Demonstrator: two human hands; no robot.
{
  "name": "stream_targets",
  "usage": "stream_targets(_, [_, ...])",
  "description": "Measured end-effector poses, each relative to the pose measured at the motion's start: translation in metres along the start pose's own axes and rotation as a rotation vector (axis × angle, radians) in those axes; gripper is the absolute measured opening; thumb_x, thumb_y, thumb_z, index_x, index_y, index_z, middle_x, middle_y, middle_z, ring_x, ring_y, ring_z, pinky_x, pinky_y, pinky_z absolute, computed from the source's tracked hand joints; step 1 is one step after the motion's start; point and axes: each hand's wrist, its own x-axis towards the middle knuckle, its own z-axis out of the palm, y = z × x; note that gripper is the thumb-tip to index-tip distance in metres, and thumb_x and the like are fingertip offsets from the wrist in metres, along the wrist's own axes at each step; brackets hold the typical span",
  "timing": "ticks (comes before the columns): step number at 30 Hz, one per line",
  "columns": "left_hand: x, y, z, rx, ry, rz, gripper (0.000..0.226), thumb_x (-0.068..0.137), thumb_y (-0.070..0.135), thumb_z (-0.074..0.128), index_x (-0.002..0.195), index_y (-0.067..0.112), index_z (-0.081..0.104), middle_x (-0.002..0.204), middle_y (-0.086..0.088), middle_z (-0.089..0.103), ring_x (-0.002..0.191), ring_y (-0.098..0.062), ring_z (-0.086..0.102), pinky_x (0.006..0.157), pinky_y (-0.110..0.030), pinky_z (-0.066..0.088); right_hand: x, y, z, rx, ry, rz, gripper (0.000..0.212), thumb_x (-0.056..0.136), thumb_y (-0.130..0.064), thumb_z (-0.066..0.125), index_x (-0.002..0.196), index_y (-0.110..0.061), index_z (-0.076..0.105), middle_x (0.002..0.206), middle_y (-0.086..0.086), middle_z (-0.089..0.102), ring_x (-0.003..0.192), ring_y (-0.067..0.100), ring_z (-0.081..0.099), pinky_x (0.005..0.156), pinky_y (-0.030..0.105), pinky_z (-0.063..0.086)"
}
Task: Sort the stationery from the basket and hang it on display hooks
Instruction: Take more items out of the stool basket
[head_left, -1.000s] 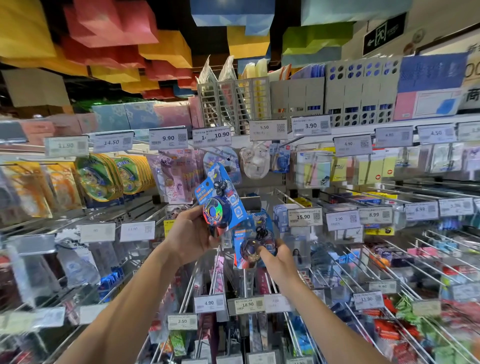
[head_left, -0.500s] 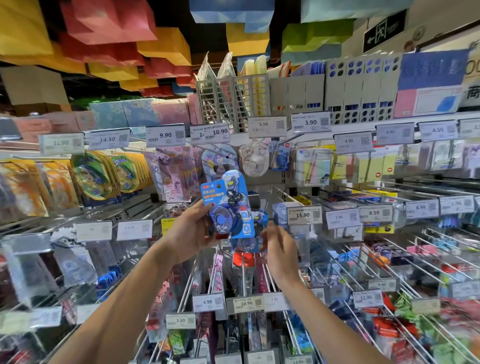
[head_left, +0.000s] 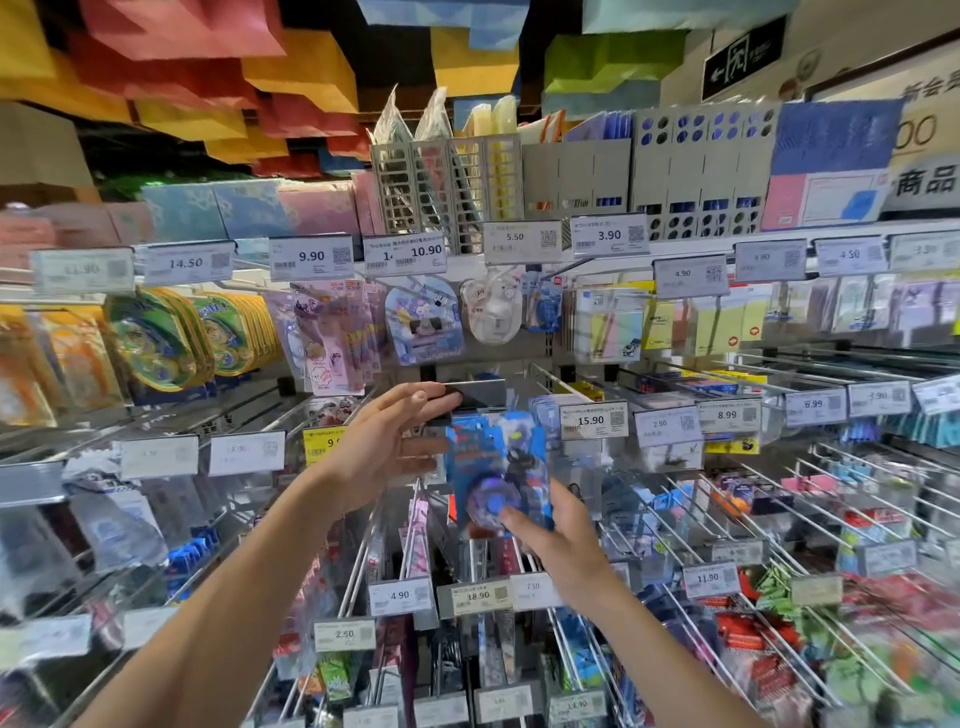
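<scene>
Blue blister pack (head_left: 496, 457), print blurred, is upright before the crowded hook rack (head_left: 362, 552). The right hand (head_left: 563, 545) pinches its bottom, thumb on the disc. The left hand (head_left: 382, 441), fingers straight, touches a dark tag plate (head_left: 475, 393) above. Price tags: 15.90 (head_left: 592, 420) just right, 18.90 (head_left: 475, 596) below.

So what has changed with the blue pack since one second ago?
The left grip let go of the blue pack and now reaches the dark tag above. The right grip took the pack and holds it lower, further right. The price tags stayed.

Upright blue blister pack (head_left: 496, 467), blurred
</scene>
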Motion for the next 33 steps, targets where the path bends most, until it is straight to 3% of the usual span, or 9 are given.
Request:
stream_targets(3, [-0.001,0.002,0.000,-0.007,-0.011,-0.009,0.031,0.111,0.030,0.042,0.136,0.020,0.058,0.137,0.009,0.067,0.117,-0.033,0.070,0.100,-0.052,0.043,-0.011,0.018,-0.013,-0.061,0.027,0.111,0.043,0.085,-0.040,0.081,0.120,-0.038,0.056,0.123,-0.018,0.065,0.115,0.003,0.061,0.110,0.044,0.046])
stream_targets(7, [0.001,0.001,0.000,-0.014,0.017,0.010,0.031,0.110,0.025,0.044,0.136,0.020,0.060,0.135,0.006,0.069,0.119,-0.031,0.069,0.096,-0.046,0.044,-0.004,0.020,-0.015,-0.063,0.037,0.136,0.087,0.076,-0.063,0.079,0.147,-0.027,0.043,0.149,-0.014,0.048,0.135,0.014,0.049,0.113,0.050,0.044])
stream_targets(10, [0.002,0.001,0.000,-0.017,0.020,0.010,0.030,0.110,0.024,0.045,0.135,0.020,0.061,0.134,0.005,0.069,0.121,-0.033,0.067,0.095,-0.046,0.044,0.008,0.007,-0.006,-0.078,0.027,0.132,0.035,0.089,-0.035,0.078,0.119,-0.028,0.060,0.115,-0.018,0.070,0.110,0.010,0.065,0.099,0.042,0.052])
stream_targets(14, [0.002,0.002,-0.002,-0.009,0.013,0.004,0.031,0.110,0.024,0.044,0.136,0.021,0.061,0.135,0.004,0.069,0.121,-0.033,0.067,0.098,-0.049,0.043,0.025,0.004,0.002,-0.140,0.037,0.131,0.036,0.090,-0.033,0.076,0.121,-0.023,0.061,0.118,-0.013,0.069,0.110,0.007,0.063,0.100,0.034,0.048])
stream_targets(17, [0.001,0.003,-0.002,-0.001,0.014,-0.005,0.030,0.110,0.021,0.045,0.136,0.018,0.060,0.134,0.004,0.070,0.124,-0.036,0.065,0.102,-0.052,0.041,0.032,0.007,0.008,-0.135,0.066,0.182,0.018,0.089,-0.029,0.077,0.102,-0.020,0.069,0.098,-0.002,0.076,0.096,0.018,0.071,0.079,0.030,0.057])
stream_targets(20, [0.000,0.004,-0.002,0.023,0.019,-0.010,0.029,0.109,0.019,0.048,0.135,0.015,0.059,0.132,0.002,0.071,0.125,-0.039,0.064,0.107,-0.056,0.041,0.040,0.016,0.011,-0.154,0.084,0.256,0.037,0.078,-0.043,0.081,0.096,-0.013,0.072,0.089,0.005,0.076,0.090,0.026,0.071,0.082,0.045,0.059])
stream_targets(24, [-0.002,0.005,-0.003,0.051,-0.006,-0.018,0.031,0.106,0.017,0.053,0.137,0.013,0.056,0.132,0.000,0.071,0.124,-0.040,0.064,0.106,-0.055,0.041,0.049,0.014,0.010,-0.037,0.123,0.307,0.013,0.090,-0.013,0.076,0.100,-0.010,0.067,0.083,0.003,0.073,0.078,0.016,0.070,0.059,0.024,0.051])
stream_targets(29, [-0.009,0.002,-0.012,0.105,-0.081,-0.045,0.020,0.103,0.018,0.057,0.122,0.018,0.064,0.132,-0.010,0.070,0.110,-0.035,0.072,0.094,-0.045,0.046,0.067,0.029,0.011,-0.046,0.199,0.379,0.047,0.079,-0.037,0.086,0.109,-0.014,0.058,0.101,0.006,0.072,0.097,0.029,0.069,0.092,0.051,0.054])
stream_targets(33, [-0.016,-0.002,-0.022,0.224,-0.230,-0.158,0.053,0.088,0.041,0.077,0.123,0.005,0.061,0.125,-0.016,0.072,0.098,-0.030,0.071,0.078,-0.037,0.047,0.063,0.030,0.006,-0.110,0.221,0.460,0.054,0.090,-0.036,0.076,0.121,-0.007,0.041,0.102,0.006,0.051,0.106,0.030,0.060,0.094,0.040,0.050])
